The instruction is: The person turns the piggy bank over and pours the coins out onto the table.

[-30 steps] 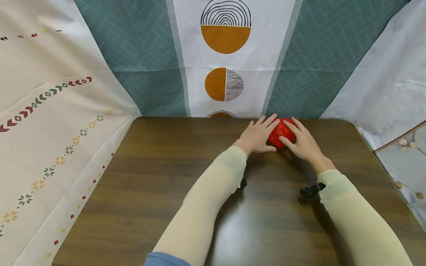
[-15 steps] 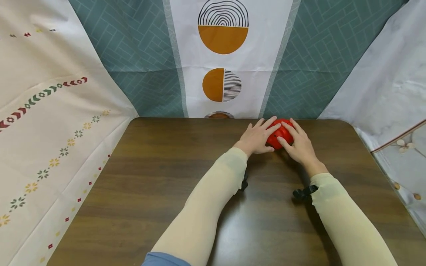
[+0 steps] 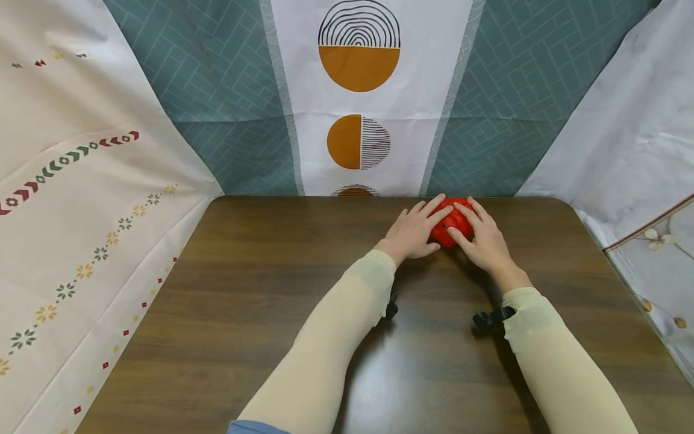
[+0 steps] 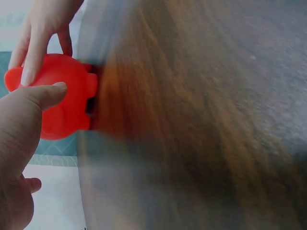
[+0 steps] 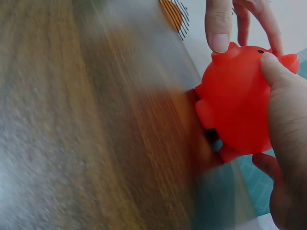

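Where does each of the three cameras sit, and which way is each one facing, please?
Head: worn on the head, looking forward and down at the table; both sleeved arms, left hand and right hand round the red pig toy.
Left wrist: low beside the tabletop, facing the toy; left thumb shows.
Right wrist: low, facing the toy; right thumb shows.
Shared: both wrist views show the toy and the opposite hand's fingers.

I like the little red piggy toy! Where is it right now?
In the head view, the red pig toy sits at the table's far edge, right of centre, held between the left hand and right hand.
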Motion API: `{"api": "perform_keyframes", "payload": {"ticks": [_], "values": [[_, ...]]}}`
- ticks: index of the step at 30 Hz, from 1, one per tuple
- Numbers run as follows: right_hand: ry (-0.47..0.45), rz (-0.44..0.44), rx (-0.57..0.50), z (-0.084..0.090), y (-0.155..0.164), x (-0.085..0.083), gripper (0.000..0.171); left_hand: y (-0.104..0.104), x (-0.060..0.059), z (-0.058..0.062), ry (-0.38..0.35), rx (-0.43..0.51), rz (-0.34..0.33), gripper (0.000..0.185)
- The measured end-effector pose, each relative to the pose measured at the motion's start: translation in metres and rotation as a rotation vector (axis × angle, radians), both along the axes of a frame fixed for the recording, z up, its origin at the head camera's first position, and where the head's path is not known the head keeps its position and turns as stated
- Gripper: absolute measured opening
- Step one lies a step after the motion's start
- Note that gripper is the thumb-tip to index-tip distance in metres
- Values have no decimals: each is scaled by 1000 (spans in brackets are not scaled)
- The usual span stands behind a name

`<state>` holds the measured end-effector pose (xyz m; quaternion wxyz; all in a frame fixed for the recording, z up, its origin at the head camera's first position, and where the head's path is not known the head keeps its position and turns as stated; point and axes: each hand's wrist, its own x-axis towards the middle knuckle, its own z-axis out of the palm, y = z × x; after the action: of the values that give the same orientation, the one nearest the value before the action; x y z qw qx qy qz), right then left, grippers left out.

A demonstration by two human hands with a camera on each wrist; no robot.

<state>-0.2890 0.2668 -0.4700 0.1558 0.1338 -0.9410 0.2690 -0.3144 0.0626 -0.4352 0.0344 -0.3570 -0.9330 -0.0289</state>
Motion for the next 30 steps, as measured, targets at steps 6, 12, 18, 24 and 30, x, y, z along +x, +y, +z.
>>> {"api": "perform_keyframes", "payload": {"ticks": [6,12,18,24,30], "values": [[6,30,-10,1,-7,4,63,-9,3,-5,11,34,-9,93],[-2,45,-24,1,-13,7,63,-16,7,-11,26,78,-9,94],[-11,53,-46,-1,-19,10,63,-22,12,-15,38,100,-7,94],[-19,64,-51,-2,-27,14,64,-30,18,-17,38,117,-4,94],[-11,76,-57,-2,-33,18,64,-38,25,-17,28,130,-5,93]]}}
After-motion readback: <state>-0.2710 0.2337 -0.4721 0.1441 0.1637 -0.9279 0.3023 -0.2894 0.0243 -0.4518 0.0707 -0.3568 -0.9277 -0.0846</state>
